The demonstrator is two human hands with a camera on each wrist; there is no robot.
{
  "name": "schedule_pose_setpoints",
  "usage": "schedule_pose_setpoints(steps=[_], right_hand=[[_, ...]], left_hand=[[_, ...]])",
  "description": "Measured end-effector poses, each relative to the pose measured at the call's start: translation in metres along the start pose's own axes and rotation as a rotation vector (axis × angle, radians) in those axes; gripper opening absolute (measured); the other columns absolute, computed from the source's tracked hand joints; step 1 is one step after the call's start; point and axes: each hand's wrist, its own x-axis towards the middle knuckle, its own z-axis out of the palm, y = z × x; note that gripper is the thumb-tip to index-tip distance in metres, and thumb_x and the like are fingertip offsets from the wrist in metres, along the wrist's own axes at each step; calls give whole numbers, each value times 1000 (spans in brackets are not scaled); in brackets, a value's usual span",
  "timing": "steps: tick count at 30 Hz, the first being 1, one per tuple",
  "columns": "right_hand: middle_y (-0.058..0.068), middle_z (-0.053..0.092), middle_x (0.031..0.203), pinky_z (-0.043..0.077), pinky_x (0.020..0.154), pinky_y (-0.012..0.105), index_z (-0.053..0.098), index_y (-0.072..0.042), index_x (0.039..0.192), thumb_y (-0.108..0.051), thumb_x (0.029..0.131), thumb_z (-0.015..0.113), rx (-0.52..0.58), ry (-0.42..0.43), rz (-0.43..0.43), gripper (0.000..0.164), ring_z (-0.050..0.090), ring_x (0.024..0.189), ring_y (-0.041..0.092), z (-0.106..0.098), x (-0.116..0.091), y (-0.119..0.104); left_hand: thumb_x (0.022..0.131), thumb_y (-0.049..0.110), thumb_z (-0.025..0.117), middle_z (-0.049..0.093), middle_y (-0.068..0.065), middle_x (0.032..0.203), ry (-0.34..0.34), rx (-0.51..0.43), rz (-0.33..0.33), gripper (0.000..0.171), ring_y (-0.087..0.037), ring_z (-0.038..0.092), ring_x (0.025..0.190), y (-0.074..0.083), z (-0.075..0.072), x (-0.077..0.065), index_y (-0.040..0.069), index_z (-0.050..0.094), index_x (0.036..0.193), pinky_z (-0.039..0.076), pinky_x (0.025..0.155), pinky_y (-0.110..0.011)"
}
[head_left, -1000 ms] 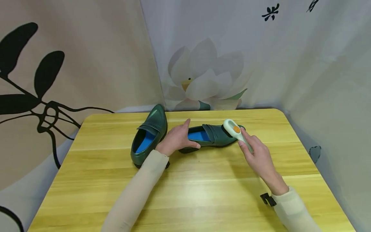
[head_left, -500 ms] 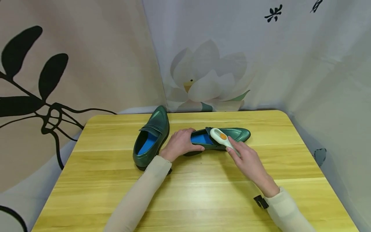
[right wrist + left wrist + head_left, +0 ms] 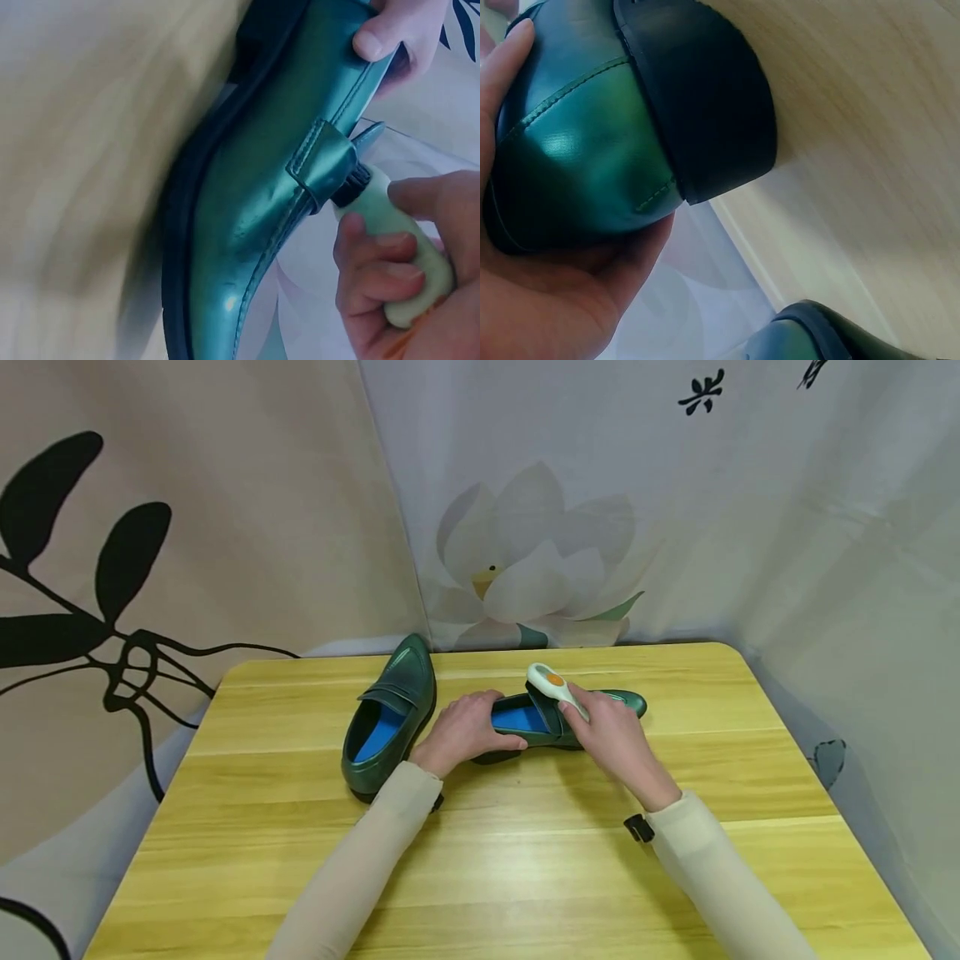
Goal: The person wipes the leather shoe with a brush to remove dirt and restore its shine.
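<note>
A dark green loafer [image 3: 557, 732] with a blue insole lies sideways on the table, toe to the right. My left hand [image 3: 467, 728] grips its heel end; the left wrist view has the thumb and fingers around the heel counter [image 3: 592, 142]. In my right hand [image 3: 615, 737] is a small brush [image 3: 551, 682] with a pale green handle and an orange button. Dark bristles [image 3: 354, 186] touch the loafer near its strap and tongue in the right wrist view. The matching loafer [image 3: 401, 685] stands left of my left hand, toe pointing away.
The wooden table [image 3: 480, 877] ends at a back edge just behind the loafers. Beyond it hangs a pale curtain [image 3: 540, 435] printed with leaves and a flower. Both forearms in light sleeves reach across the table's front.
The brush has moved left along the loafer, from the toe to the strap and tongue area, its head now raised toward the far side. My left hand keeps holding the heel.
</note>
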Motion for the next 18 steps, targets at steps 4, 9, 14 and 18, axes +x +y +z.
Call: schedule_pose_setpoints(steps=[4,9,14,18], right_hand=[[8,59,75,37,55,36,57,-3,147,-32,107,58,7,-26,13,50,47,60,21,-1,3,-1],[17,71,105,44,63,39,54,-6,150,-35,108,57,25,-24,-10,51,55,74,24,-5,-17,5],[15,71,105,46,65,39,54,-6,150,-34,107,58,51,-9,-34,51,56,75,24,-9,-47,12],[9,69,95,44,64,36,57,-4,148,-30,106,62,35,28,-65,49,54,73,19,-11,-64,16]], left_hand=[[79,68,79,68,-12,132,-5,5,-9,90,-28,67,109,0,0,0,8,60,142,56,91,-47],[79,70,78,68,-11,130,-2,7,-28,89,-27,66,106,1,-1,-1,9,60,141,56,90,-47],[79,70,78,67,-12,131,-5,8,-38,90,-27,65,106,1,0,-2,9,60,142,55,91,-47],[79,71,77,67,-11,132,-8,12,-31,90,-27,65,107,0,1,0,10,59,142,55,92,-47]])
